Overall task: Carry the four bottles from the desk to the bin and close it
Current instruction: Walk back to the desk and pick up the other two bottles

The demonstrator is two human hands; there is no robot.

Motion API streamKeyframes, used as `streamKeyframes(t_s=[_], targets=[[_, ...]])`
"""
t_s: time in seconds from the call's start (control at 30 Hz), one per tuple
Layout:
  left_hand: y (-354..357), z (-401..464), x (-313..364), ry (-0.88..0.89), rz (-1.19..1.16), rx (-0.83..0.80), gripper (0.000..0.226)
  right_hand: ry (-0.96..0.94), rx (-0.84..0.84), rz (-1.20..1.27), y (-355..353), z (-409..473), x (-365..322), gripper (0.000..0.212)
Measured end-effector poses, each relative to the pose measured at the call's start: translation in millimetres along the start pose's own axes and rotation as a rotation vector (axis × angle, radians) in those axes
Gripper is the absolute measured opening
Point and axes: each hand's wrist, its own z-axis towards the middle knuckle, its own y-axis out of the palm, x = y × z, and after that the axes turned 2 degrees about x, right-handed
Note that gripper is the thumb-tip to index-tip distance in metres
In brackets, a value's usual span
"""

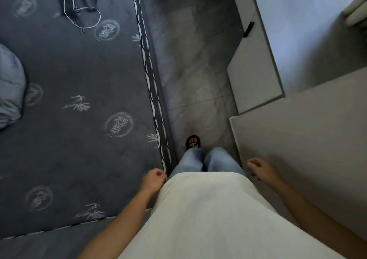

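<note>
Standing in a narrow strip of grey tiled floor between a dark patterned mattress and pale cabinet fronts, one sandalled foot forward. Held nothing: left hand loosely curled at the hip, right hand half open with fingers relaxed, both empty. Saw no bottles, desk or bin anywhere in view, so could not place them. Judged as a walking leg of the task, either toward the desk or between trips; count of bottles moved impossible to tell. Called next for reaching the desk and closing each hand round a bottle.
</note>
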Motion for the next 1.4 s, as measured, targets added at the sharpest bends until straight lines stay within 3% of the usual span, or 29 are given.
streamKeyframes(t_s=[0.3,0.43,0.63,1.0,1.2,1.4], targets=[[-71,86,214,0.223,0.005,-0.013,0.017,0.199,-0.047,0.121,-56,32,-28,0.018],[-93,113,282,0.243,0.080,-0.023,0.018,0.179,-0.019,0.161,-93,79,-78,0.022],[-125,134,318,0.140,0.109,-0.024,0.013,0.122,-0.044,0.152,-149,165,-204,0.026],[-186,180,313,-0.085,0.125,-0.077,0.025,-0.185,0.003,-0.016,-234,294,-436,0.027],[-253,237,384,-0.130,0.008,-0.105,0.014,-0.129,0.009,-0.053,-251,335,-492,0.031],[-332,309,517,0.026,-0.005,-0.057,0.016,0.047,-0.053,-0.078,-259,350,-497,0.030]])
